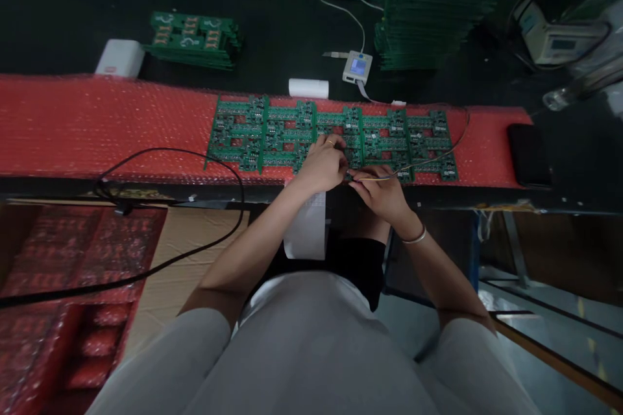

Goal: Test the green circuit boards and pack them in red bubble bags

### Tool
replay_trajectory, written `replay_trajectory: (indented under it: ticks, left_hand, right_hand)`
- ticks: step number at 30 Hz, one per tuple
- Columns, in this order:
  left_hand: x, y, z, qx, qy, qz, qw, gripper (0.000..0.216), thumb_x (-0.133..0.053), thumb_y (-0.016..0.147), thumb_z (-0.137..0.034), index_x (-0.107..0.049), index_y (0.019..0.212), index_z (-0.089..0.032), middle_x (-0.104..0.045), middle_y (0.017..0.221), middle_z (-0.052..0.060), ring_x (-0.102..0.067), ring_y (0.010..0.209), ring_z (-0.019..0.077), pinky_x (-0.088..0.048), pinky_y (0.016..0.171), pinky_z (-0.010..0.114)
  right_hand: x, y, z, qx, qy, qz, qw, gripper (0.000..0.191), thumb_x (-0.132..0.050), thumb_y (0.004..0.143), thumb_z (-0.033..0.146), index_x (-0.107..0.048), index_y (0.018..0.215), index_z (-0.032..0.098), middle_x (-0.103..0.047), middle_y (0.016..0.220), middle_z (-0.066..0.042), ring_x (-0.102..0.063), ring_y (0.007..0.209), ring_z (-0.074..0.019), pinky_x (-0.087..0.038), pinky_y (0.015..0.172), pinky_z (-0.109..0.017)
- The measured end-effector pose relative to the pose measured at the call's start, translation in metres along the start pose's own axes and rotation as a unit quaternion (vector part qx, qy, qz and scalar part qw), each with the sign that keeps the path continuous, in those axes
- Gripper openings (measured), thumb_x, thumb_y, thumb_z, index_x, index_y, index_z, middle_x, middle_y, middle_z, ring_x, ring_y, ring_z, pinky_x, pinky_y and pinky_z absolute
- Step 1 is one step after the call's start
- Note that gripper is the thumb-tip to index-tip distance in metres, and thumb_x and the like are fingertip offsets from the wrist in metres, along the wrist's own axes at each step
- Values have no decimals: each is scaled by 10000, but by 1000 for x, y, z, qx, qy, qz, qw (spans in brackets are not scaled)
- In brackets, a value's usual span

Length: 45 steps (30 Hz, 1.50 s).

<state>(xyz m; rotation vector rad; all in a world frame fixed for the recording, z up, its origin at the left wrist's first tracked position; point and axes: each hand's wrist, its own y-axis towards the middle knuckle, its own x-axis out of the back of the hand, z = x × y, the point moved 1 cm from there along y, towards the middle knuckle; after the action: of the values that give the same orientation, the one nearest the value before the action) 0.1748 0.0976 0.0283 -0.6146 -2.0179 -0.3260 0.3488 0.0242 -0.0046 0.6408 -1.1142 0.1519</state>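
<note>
Several green circuit board panels [287,136] lie side by side in a row on red bubble wrap [121,123]. My left hand [325,163] rests over the middle panel with its fingers bent down onto the circuit board; a ring is on one finger. Close beside it, at the front edge of the boards, my right hand [382,193] pinches the end of a thin cable [428,161] against or near the board. The exact tip between the fingers is too small to make out. That cable loops rightward and back toward a small white device [357,67] with a lit screen.
Stacks of green boards [195,39] stand at the back left and, taller, at the back right [428,19]. A white roll [308,88] lies behind the panels. A black phone-like slab [529,155] lies right. A black cable [195,249] hangs across the front left over a cardboard box [187,259].
</note>
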Motion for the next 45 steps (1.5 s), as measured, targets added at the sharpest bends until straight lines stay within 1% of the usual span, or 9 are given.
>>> replay_trajectory:
  ticks: [3,6,9,13,16,20,34,39,45]
  left_hand:
    - [-2,0,2,-6,-10,-4,1000,143,-623,828,-186,-754,774,-168,-584,1300,107,-463,1289,354,-434,1088,544]
    - [5,0,14,-22,-62,-18,998,154,-591,840,-173,-738,793,-172,-616,1238,102,-540,1229,296,-452,1092,473]
    - [22,-2,35,-12,-121,-71,990,157,-572,866,-206,-726,849,-176,-651,1191,91,-616,1124,235,-490,1052,394]
    - [39,-2,60,29,-133,-129,982,148,-582,876,-241,-717,858,-180,-710,1083,86,-637,1087,230,-498,1029,372]
    - [39,1,65,17,-137,-121,983,135,-581,860,-223,-708,834,-182,-728,1031,82,-653,1057,226,-508,999,366]
    - [33,6,62,2,-140,-109,984,153,-552,851,-184,-704,861,-174,-740,1053,78,-684,1009,214,-518,959,350]
    - [39,15,71,24,-149,-114,982,207,-553,828,-153,-753,873,-179,-776,914,59,-716,887,224,-530,853,329]
    - [44,34,80,8,-106,-116,988,178,-580,819,-157,-756,830,-176,-762,923,76,-696,903,231,-514,864,336]
    - [46,60,80,-64,-70,-54,994,179,-615,706,-84,-749,711,-202,-738,847,62,-665,967,249,-455,987,353]
  right_hand:
    - [-1,0,1,-11,-6,23,1000,231,-506,1046,348,-682,1131,225,-768,1055,-79,-665,1019,-252,-460,896,-443]
    - [0,3,1,-32,28,29,999,229,-518,1035,389,-698,1060,250,-769,1011,-75,-670,975,-258,-462,913,-469]
    - [7,12,-2,-63,103,-2,993,240,-549,1016,423,-706,936,261,-775,976,-54,-688,948,-256,-483,947,-494]
    - [11,39,-9,-100,201,-74,972,257,-601,977,462,-716,864,262,-770,938,-48,-697,970,-247,-543,918,-453]
    - [1,61,-14,-108,232,-90,963,255,-591,980,450,-723,897,248,-763,960,-56,-699,940,-230,-555,901,-421]
    - [-15,80,-17,-76,245,-59,965,252,-550,999,421,-710,1002,227,-741,1022,-78,-687,972,-230,-552,881,-394]
    - [-19,96,-18,25,139,27,990,267,-432,1030,329,-685,1012,247,-728,1019,-83,-643,1023,-261,-503,953,-442]
    - [-27,94,-23,-25,191,-3,981,225,-492,1006,404,-652,1024,246,-725,1053,-82,-655,1011,-246,-524,926,-420]
    - [-33,90,-23,-57,216,-33,974,236,-524,992,441,-617,956,228,-685,944,-71,-641,913,-215,-525,854,-369]
